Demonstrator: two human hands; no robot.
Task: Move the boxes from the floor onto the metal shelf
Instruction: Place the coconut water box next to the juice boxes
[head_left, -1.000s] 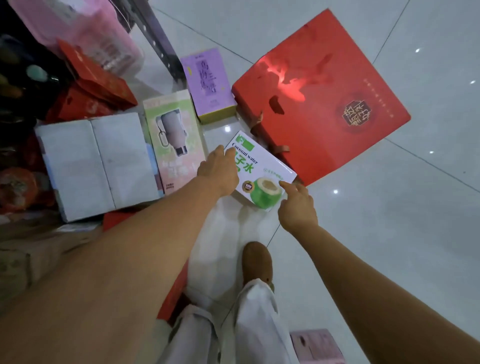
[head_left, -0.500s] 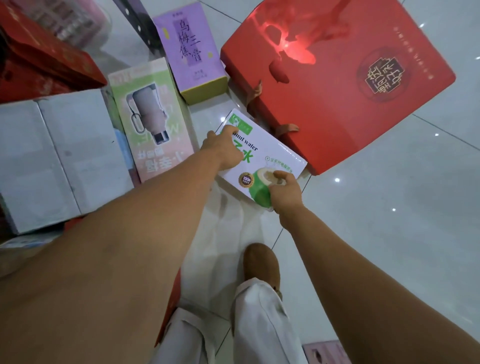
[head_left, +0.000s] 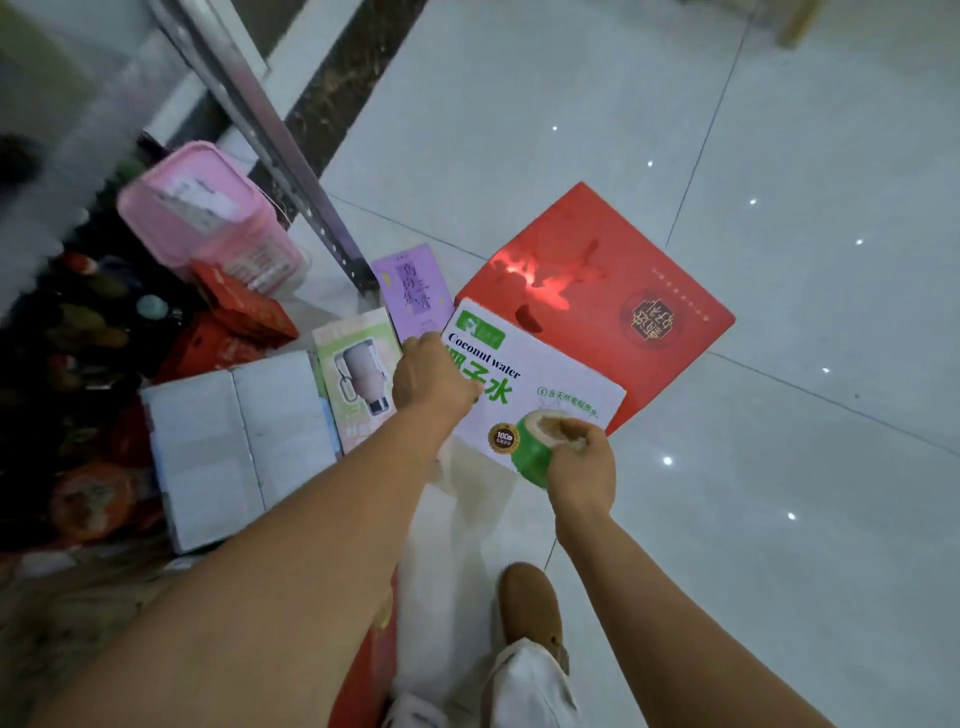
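A brown shoe stands at the bottom centre on the white tiled floor. Mid-frame, the left hand and right hand have their fingers clamped on opposite edges of a white coconut water box printed with green lettering and a cut coconut. Behind it lie a large red box, a purple box and, left, a pale green box. A metal shelf post rises toward the upper left.

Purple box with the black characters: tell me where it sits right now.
In the head view the purple box lies on the floor just above centre, at the foot of the metal shelf post, between the big red box and the pink-green box.
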